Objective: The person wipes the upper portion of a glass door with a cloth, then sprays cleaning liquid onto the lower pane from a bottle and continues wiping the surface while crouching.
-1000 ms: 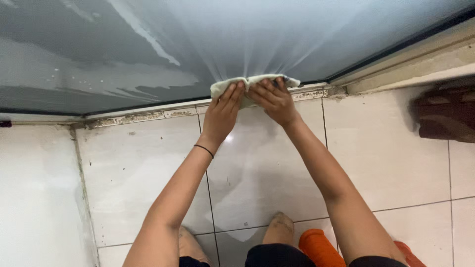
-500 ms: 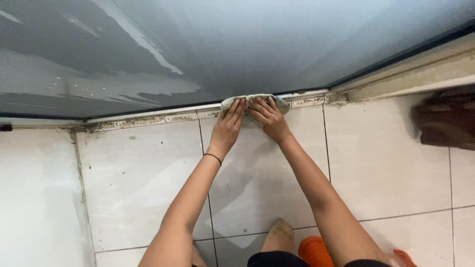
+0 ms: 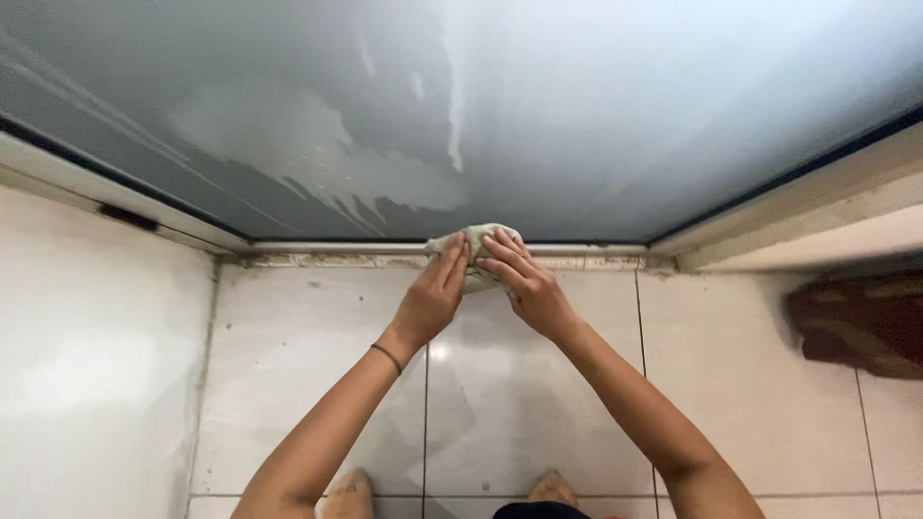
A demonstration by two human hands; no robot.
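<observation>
Standing right behind this person, here's what's going on: both hands are pressed onto a bunched-up pale cloth (image 3: 478, 252) at the very bottom of a frosted glass panel (image 3: 577, 115), right where it meets the grimy track (image 3: 327, 259). The left hand (image 3: 433, 293) has its fingers flat over the left side of the cloth, and the right hand (image 3: 524, 284) is clamped over the right side, fingertips nearly touching each other. So the cloth sits under both sets of fingers, wedged into that corner between glass and track.

To my eye the trick here is keeping the wad tight so an edge actually gets down into the groove, not just skimming over it. There are smeary wet streaks (image 3: 317, 144) up and to the left of the hands, so I'd say a drier fold of the cloth would suit those better. The floor tiles (image 3: 308, 384) below the wrists look damp and shiny, so watch the footing while leaning in.
</observation>
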